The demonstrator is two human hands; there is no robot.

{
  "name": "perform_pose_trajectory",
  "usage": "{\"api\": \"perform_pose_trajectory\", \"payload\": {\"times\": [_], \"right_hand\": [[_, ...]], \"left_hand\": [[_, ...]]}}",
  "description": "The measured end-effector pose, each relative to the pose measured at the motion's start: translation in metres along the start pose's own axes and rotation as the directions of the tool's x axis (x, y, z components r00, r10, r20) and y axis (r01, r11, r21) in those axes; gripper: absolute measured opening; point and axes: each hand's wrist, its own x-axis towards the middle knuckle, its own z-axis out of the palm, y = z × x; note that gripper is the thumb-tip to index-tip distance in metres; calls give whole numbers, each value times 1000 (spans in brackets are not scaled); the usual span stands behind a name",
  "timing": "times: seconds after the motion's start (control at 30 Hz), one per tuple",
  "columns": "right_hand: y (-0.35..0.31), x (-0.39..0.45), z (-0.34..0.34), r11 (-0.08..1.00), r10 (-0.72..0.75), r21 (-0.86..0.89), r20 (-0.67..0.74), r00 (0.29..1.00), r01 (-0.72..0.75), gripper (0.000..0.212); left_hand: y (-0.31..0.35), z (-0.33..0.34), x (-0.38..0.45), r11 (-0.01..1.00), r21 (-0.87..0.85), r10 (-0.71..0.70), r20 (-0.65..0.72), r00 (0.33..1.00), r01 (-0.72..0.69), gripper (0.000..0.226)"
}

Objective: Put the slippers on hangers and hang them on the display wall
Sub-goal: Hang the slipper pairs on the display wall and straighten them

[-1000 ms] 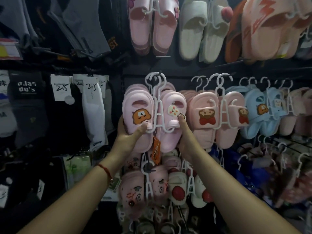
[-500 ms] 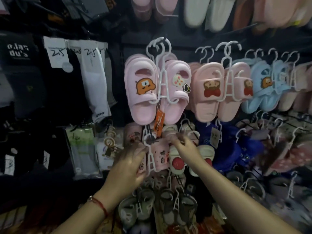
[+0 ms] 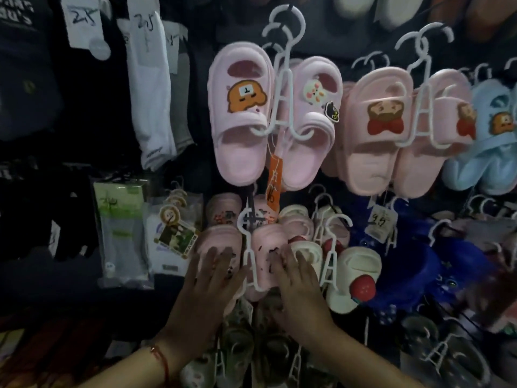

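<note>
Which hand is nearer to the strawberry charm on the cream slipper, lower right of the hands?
Right. The right hand lies just left of the strawberry charm, over the neighbouring cream slipper. The left hand is farther left, on the small pink slippers.

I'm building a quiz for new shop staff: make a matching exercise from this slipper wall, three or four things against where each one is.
Things:
1. orange price tag
2. left hand
3. light blue slippers
4. white sock

Places:
A. far right of the upper row
B. between the lilac slippers
C. upper left, beside dark socks
D. on the small pink slippers

Pairs: 1-B, 2-D, 3-A, 4-C
</note>
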Motion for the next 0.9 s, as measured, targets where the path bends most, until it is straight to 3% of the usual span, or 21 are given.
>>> {"api": "perform_pose_trajectory", "payload": {"times": [0.07,0.13,0.27,0.3,0.33,0.4,0.47,0.63,0.77,0.9], "right_hand": [[8,9,22,995,-82,-69,-101,991,76,115],[16,21,38,981,-161,-141,-224,961,131,115],[26,39,60,936,-303,-307,-463,833,170,80],[29,42,64,928,-327,-325,-479,815,181,79],[32,45,67,922,-342,-336,-473,812,193,83],[35,50,72,923,-320,-344,-432,843,174,95],[30,54,71,920,-286,-370,-400,870,132,89],[9,78,59,931,-189,-363,-375,907,44,61],[3,110,63,945,-114,-328,-387,915,-20,38],[15,119,75,952,-113,-306,-348,931,1,42]], "left_hand": [[-2,19,5,996,94,1,-72,997,5,68],[-6,38,10,986,165,-9,-169,986,38,63],[-19,71,20,974,216,26,-372,928,60,45],[-24,75,24,973,223,33,-371,928,55,41],[-30,77,28,976,211,22,-367,930,60,54],[-37,77,32,983,173,-9,-293,956,62,102],[-32,72,33,975,198,-51,-237,970,100,121],[-34,81,65,956,224,-145,-197,970,189,113],[-40,106,92,971,44,-231,-86,969,235,99],[-35,114,105,967,39,-249,-33,968,250,95]]}}
